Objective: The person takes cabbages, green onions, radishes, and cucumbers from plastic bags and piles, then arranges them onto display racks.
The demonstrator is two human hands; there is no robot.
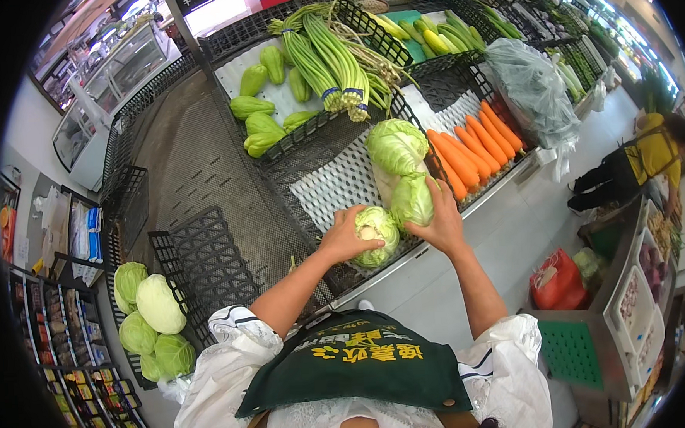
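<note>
My left hand (346,235) grips the left side of a small green cabbage (377,241), whose pale cut stem faces up. With my right hand (438,217) I hold a second cabbage (412,200) from its right side. The two heads touch. Directly behind them a larger cabbage (397,146) rests on the display, beside the row of carrots (473,149). Beneath and to the left lies a white foam mesh sheet (332,182).
Chayotes (254,80) and bundled garlic stems (329,63) fill a crate behind. Plastic bags (530,91) hang at the right. More cabbages (160,304) sit in a crate at left. A person in yellow (656,154) bends over a far-right stand.
</note>
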